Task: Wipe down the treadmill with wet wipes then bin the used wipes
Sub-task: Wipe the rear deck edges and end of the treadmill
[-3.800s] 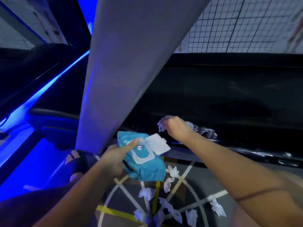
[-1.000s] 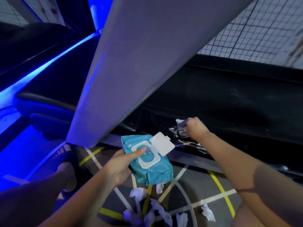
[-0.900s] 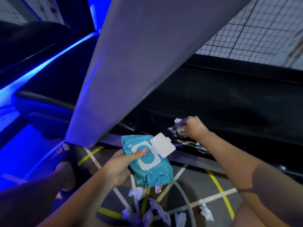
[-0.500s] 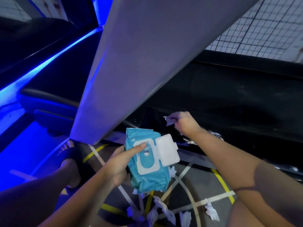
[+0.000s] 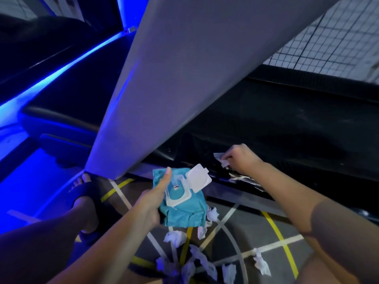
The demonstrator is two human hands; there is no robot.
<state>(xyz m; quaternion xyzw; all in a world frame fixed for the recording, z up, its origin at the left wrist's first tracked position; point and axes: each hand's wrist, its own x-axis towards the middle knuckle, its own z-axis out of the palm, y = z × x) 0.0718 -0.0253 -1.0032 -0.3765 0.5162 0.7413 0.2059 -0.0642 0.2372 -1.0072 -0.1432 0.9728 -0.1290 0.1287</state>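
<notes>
Treadmill deck (image 5: 287, 124), wipe (image 5: 219, 158) pinched in right hand (image 5: 243, 158)

Grey floor (image 5: 242, 232) (line-marked), crumpled used wipes (image 5: 174, 237) scattered on it

My wipes pack (image 5: 182, 210) is teal with a white flip lid (image 5: 200, 178). The wipe (image 5: 220, 158) I'm using is plain white, same as the crumpled wipes (image 5: 174, 237) on the dark grey floor (image 5: 231, 238) with its yellow and white lines. The treadmill (image 5: 287, 124) is black, its upright (image 5: 184, 68) pale grey, the light strip (image 5: 61, 72) blue, and my sandal (image 5: 90, 191) black.
</notes>
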